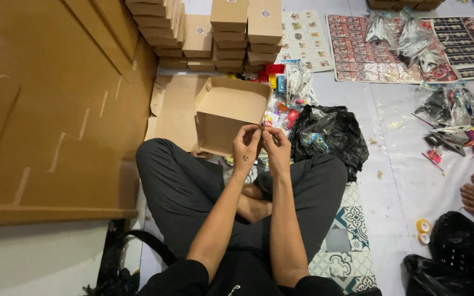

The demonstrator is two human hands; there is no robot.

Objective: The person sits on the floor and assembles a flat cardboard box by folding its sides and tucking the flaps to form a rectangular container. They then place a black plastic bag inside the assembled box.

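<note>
Your left hand and right hand pinch tiny item together, fingers closed, item too small to tell. Open cardboard box at 11 o'clock, black bag at 2.

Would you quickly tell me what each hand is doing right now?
Left hand: fingers pinched at the near corner of the open brown box.
Right hand: pinched at the same corner; anything held is too small to tell.
</note>
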